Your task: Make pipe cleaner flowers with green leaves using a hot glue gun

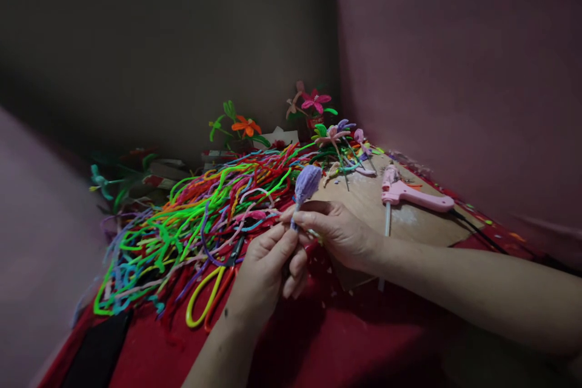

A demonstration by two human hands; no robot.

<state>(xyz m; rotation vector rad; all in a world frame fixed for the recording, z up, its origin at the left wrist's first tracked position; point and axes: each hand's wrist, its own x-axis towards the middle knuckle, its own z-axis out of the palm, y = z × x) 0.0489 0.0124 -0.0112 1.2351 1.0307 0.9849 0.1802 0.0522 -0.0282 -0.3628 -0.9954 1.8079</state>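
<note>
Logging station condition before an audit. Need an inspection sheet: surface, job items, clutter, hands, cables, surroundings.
Surface: red cloth, with a flat tan board on it, whitish marks visible.
Job items: oval purple fuzzy bud, head up, in hand; pale pink glue gun on the board, not held.
Clutter: tangled pile of multicoloured fuzzy stems left of the board; scissors with yellow and orange-red handles at its near edge.
Hands: left hand and right hand both grip the bud below its head.
Cables: black cord from the glue gun, far end not traceable.
Surroundings: dark grey wall behind, dull purple wall at right; dim light.
</note>
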